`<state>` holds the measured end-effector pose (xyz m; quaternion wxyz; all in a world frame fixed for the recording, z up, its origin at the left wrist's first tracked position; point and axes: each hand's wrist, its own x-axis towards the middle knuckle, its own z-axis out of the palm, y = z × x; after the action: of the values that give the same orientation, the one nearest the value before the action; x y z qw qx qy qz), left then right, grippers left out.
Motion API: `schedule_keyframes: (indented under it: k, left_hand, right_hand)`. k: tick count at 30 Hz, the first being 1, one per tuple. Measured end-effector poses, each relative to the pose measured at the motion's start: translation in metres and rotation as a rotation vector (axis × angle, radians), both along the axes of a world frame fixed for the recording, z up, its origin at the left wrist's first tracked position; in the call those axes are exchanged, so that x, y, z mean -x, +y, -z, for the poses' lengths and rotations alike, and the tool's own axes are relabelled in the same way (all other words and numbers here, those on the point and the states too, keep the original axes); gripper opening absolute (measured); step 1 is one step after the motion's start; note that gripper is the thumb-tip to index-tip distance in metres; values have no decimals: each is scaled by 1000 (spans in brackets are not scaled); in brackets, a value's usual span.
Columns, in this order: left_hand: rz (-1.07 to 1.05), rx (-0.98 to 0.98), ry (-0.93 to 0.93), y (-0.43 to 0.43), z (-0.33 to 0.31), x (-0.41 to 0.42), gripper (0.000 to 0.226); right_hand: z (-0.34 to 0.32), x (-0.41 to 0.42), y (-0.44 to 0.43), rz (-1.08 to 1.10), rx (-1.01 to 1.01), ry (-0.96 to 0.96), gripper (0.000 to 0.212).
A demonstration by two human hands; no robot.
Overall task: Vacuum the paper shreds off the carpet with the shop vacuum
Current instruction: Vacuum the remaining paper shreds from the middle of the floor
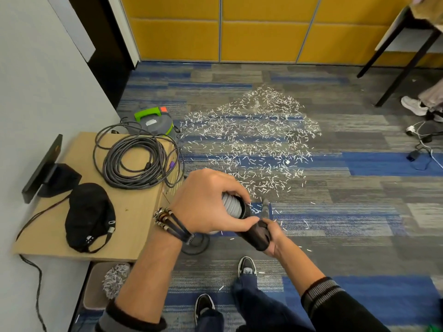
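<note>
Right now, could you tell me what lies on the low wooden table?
On the table lie a coiled grey cable, a black cap and a black stand; anything beneath them is covered.

carpet (347, 212): grey and blue, streaky stripes in blocky patches
paper shreds (251, 140): white, scattered over the blue-grey
shop vacuum (153, 123): grey body, loud green handle, little orange-red bit on top
hose (231, 206): pale grey, ribbed
nozzle (260, 236): plain black
cable coil (134, 159): dull grey, one purple plug end
table (134, 219): light tan wood look
cap (90, 216): black, tiny silver buckle
wall panels (259, 39): mustard yellow, pale grey seams
sleeve cuff (321, 292): black with grey stripes
shoes (247, 265): black and white
wristbands (167, 220): dark straps, brown-and-cream beads
</note>
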<state>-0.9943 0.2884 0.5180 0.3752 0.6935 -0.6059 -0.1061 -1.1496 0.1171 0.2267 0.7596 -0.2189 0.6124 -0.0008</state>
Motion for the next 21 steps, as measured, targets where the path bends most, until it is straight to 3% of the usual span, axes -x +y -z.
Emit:
schedule_keyframes:
  k: [1, 5, 10, 21]
  left_hand:
    - [-2, 0, 14, 0, 1, -1, 29]
    - [-48, 25, -6, 6, 4, 4, 26]
    - [-42, 104, -81, 10, -8, 11, 27]
    - [-29, 78, 7, 15, -9, -2, 26]
  right_hand:
    - [-10, 5, 5, -22, -1, 12, 61]
    - [-29, 20, 7, 39, -10, 82, 20]
    - [-38, -4, 8, -15, 5, -25, 43]
    - [-62, 19, 37, 154, -59, -84, 32]
